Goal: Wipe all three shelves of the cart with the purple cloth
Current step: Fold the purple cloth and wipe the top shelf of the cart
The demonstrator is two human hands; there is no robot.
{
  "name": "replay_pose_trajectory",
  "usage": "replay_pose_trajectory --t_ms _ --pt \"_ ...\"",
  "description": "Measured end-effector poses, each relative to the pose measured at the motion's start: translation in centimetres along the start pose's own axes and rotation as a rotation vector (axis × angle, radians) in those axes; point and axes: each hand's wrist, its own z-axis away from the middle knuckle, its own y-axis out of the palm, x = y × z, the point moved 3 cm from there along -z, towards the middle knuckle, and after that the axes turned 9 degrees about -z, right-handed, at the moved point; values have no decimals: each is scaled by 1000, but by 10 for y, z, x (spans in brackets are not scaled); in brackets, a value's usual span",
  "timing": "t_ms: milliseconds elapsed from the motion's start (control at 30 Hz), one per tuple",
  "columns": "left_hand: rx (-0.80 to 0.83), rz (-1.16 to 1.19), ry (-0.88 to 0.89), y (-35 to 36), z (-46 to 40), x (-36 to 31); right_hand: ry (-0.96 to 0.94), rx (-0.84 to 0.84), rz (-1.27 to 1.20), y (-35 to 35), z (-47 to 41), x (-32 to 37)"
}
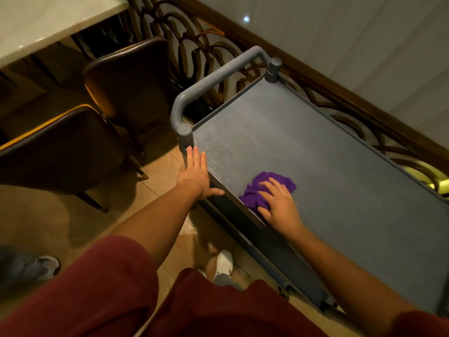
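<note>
A tan tiled floor (pixel 73 222) is being seen from above, with a pale table (pixel 48 23) at 11 o'clock, two dark chairs (pixel 126 76) tucked beside it, and a curly metal railing (pixel 194 45) running behind everything toward 3 o'clock.

The fingers of the right hand (pixel 279 203) are being laid out fairly straight, spread and pressed down on the purple cloth (pixel 269 188). The cloth is not being squeezed; it is being held flat under the palm. It is bunched up on the top shelf (pixel 315 166) of the grey cart (pixel 340 190), close to the near long edge, at about 6 o'clock in the picture's middle.

The fingers of the left hand (pixel 196 176) are being held out straight and loose, with the thumb sticking out toward the cloth. Nothing is being gripped. This hand is being rested against the cart's near edge, just below the corner post of the grey handle (pixel 213 81), at about 9 o'clock from the cloth.

The top shelf is being wiped, so the first of three shelves seems to be in hand. The shelf looks streaky near the handle. Next, the cloth probably needs to be pushed toward 12 o'clock and then across to 3 o'clock. The two lower shelves are mostly hidden, and some bending down will likely be needed for them.
</note>
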Motion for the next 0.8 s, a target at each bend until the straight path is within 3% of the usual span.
replay_pose_trajectory --t_ms 267,433,500,633,800 --pt "32 -80 35 -13 9 -1 154 -68 53 -11 67 -28" --pt "-87 34 191 -14 22 -46 184 -354 -28 -39 4 0" --pt "-37 138 143 -5 32 -66 245 -248 65 -37 -34 9" --pt "-68 43 70 8 36 -72 292 2 93 -1 -66 13" --pt "64 -102 -1 -10 39 -90 169 -51 31 -12 -21 -20"
